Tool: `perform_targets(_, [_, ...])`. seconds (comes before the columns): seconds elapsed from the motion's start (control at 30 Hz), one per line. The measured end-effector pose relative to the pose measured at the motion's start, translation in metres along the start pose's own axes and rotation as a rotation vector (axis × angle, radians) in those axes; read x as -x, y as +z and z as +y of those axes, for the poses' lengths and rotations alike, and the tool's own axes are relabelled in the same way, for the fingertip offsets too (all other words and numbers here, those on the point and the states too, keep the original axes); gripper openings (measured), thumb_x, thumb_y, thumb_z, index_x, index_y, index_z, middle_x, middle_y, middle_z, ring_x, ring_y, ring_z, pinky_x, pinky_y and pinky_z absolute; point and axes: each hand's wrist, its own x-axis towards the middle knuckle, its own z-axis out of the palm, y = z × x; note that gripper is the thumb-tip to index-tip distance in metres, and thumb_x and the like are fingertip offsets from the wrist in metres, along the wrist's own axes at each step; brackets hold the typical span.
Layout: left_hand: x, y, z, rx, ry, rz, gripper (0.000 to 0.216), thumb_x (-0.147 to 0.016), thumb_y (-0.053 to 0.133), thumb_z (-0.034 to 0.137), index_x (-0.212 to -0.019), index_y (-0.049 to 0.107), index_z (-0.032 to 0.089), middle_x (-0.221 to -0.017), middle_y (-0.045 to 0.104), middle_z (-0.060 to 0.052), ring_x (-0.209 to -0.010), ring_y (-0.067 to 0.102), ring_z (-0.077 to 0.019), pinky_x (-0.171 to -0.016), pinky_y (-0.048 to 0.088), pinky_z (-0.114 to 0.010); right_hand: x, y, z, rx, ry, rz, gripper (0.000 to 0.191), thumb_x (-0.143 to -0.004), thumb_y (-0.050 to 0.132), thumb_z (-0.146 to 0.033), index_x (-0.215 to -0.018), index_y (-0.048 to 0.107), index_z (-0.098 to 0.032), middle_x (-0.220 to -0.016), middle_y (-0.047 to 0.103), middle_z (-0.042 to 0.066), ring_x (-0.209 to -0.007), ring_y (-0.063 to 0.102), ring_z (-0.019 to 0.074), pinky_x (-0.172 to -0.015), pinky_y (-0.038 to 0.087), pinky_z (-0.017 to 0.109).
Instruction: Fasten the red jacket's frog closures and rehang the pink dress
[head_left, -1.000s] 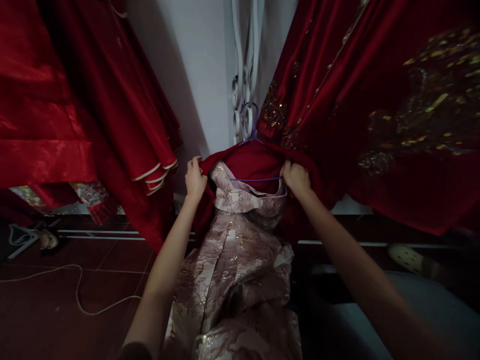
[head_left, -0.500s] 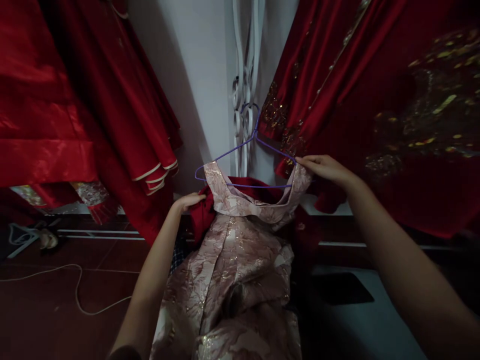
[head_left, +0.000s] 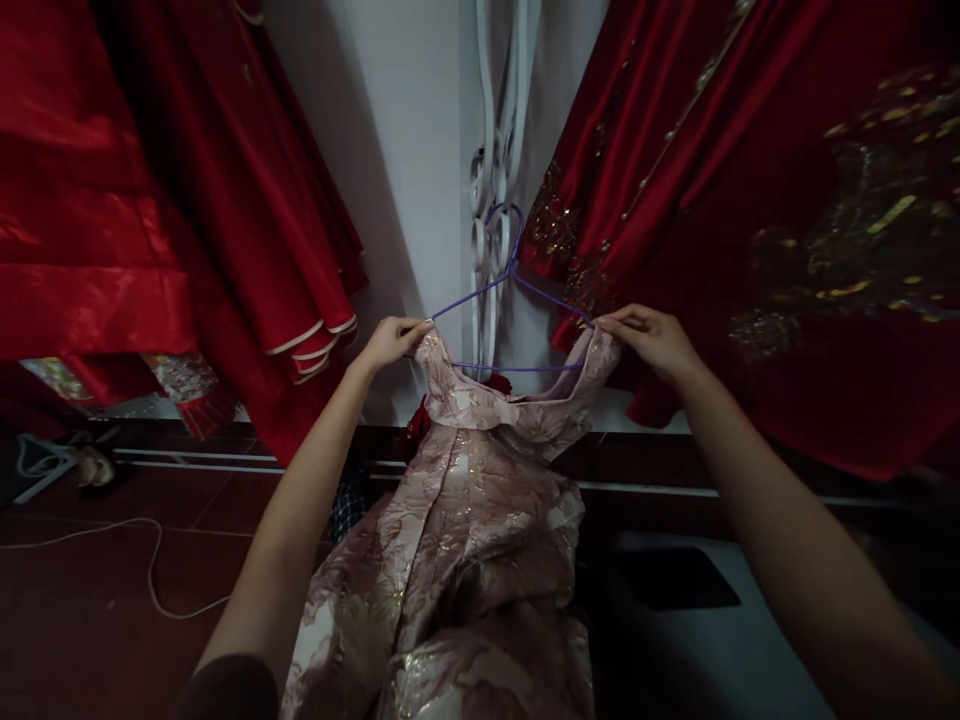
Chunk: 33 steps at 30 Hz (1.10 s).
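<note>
A pink brocade dress (head_left: 480, 520) with gold pattern hangs on a purple wire hanger (head_left: 510, 290), whose hook sits on a white scrolled metal fixture (head_left: 491, 180) on the wall. My left hand (head_left: 391, 340) pinches the dress's left shoulder strap at the hanger's left end. My right hand (head_left: 651, 338) pinches the right shoulder strap at the hanger's right end. A small piece of red cloth (head_left: 495, 385) shows behind the neckline, mostly hidden by the dress.
Red satin garments (head_left: 187, 200) hang at the left, and red robes with gold embroidery (head_left: 750, 200) hang at the right. A white cable (head_left: 150, 570) lies on the dark red floor. A grey surface (head_left: 720, 640) with a dark object on it is at the lower right.
The red garment that covered the hanger has come off and dropped behind the dress. My left hand rose from the red cloth to the dress's left shoulder; my right hand stays at the right shoulder.
</note>
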Motion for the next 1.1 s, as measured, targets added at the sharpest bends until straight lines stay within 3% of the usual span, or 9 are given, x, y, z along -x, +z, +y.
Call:
perform_targets(0.17, [0.038, -0.011, -0.037, 0.024, -0.135, 0.12, 0.051, -0.079, 0.043, 0.057, -0.075, 0.064, 0.011, -0.058, 0.055, 0.0, -0.055, 0.046, -0.0098, -0.05, 0.032, -0.019, 0.013, -0.013, 0.025, 0.022, 0.134, 0.268, 0.017, -0.071, 0.063, -0.028, -0.082, 0.063, -0.016, -0.088, 0.067, 0.012, -0.073, 0.058, 0.0161, -0.068, 0.044, 0.028])
perform_targets(0.27, [0.069, -0.008, -0.045, -0.111, -0.256, 0.025, 0.051, -0.079, 0.043, 0.057, -0.065, 0.063, 0.012, -0.052, 0.054, 0.0, -0.051, 0.046, -0.01, -0.048, 0.03, -0.02, 0.039, -0.013, 0.048, 0.109, 0.207, 0.275, 0.012, -0.07, 0.06, -0.027, -0.077, 0.063, -0.018, -0.084, 0.068, 0.012, -0.073, 0.059, 0.0196, -0.066, 0.045, 0.031])
perform_targets(0.33, [0.08, 0.0, -0.032, -0.194, -0.232, -0.042, 0.049, -0.082, 0.04, 0.053, -0.065, 0.063, 0.013, -0.052, 0.055, 0.0, -0.051, 0.046, -0.0101, -0.049, 0.032, -0.02, 0.059, -0.006, 0.059, 0.123, 0.231, 0.176, 0.008, -0.067, 0.061, -0.025, -0.073, 0.063, -0.02, -0.078, 0.069, 0.01, -0.07, 0.06, 0.0216, -0.063, 0.046, 0.032])
perform_targets(0.43, [0.075, 0.02, 0.009, -0.262, -0.002, -0.05, 0.042, -0.088, 0.035, 0.044, -0.08, 0.064, 0.016, -0.071, 0.063, -0.003, -0.065, 0.054, -0.0128, -0.062, 0.041, -0.023, 0.077, 0.009, 0.06, 0.199, 0.163, 0.009, 0.011, -0.07, 0.06, -0.032, -0.077, 0.061, -0.023, -0.081, 0.068, 0.008, -0.075, 0.062, 0.0229, -0.068, 0.047, 0.033])
perform_targets(0.53, [0.05, 0.046, 0.052, -0.282, 0.296, -0.099, 0.033, -0.09, 0.035, 0.036, -0.091, 0.063, 0.018, -0.106, 0.062, -0.007, -0.1, 0.053, -0.017, -0.09, 0.039, -0.031, 0.071, 0.021, 0.038, 0.349, 0.025, 0.0, 0.02, -0.076, 0.054, -0.038, -0.086, 0.058, -0.022, -0.086, 0.067, 0.007, -0.079, 0.062, 0.0221, -0.072, 0.047, 0.034])
perform_targets(0.6, [0.036, 0.065, 0.068, -0.351, 0.383, -0.158, 0.03, -0.09, 0.036, 0.033, -0.091, 0.063, 0.019, -0.121, 0.056, -0.006, -0.112, 0.047, -0.0185, -0.1, 0.032, -0.038, 0.059, 0.024, 0.019, 0.469, -0.085, 0.036, 0.023, -0.08, 0.049, -0.039, -0.092, 0.056, -0.021, -0.091, 0.066, 0.007, -0.082, 0.06, 0.0216, -0.075, 0.046, 0.034])
perform_targets(0.7, [0.03, 0.09, 0.073, -0.465, 0.366, -0.228, 0.028, -0.089, 0.038, 0.032, -0.088, 0.063, 0.02, -0.131, 0.049, -0.003, -0.114, 0.045, -0.0204, -0.101, 0.028, -0.045, 0.039, 0.017, 0.003, 0.623, -0.209, 0.12, 0.023, -0.084, 0.044, -0.036, -0.096, 0.054, -0.019, -0.098, 0.064, 0.009, -0.09, 0.058, 0.0215, -0.08, 0.043, 0.033])
perform_targets(0.8, [0.042, 0.1, 0.073, -0.508, 0.33, -0.23, 0.03, -0.09, 0.036, 0.034, -0.093, 0.063, 0.022, -0.13, 0.049, -0.002, -0.108, 0.047, -0.0205, -0.093, 0.033, -0.043, 0.028, -0.001, 0.01, 0.786, -0.167, 0.179, 0.022, -0.083, 0.044, -0.033, -0.093, 0.054, -0.017, -0.093, 0.065, 0.012, -0.085, 0.058, 0.0226, -0.082, 0.04, 0.033])
perform_targets(1.1, [0.068, 0.079, 0.092, -0.451, 0.35, -0.201, 0.033, -0.091, 0.033, 0.035, -0.096, 0.063, 0.023, -0.124, 0.053, -0.004, -0.104, 0.047, -0.02, -0.089, 0.03, -0.041, 0.031, -0.037, 0.048, 0.912, -0.09, 0.261, 0.015, -0.08, 0.044, -0.03, -0.086, 0.051, -0.018, -0.09, 0.064, 0.015, -0.086, 0.056, 0.0254, -0.089, 0.034, 0.036])
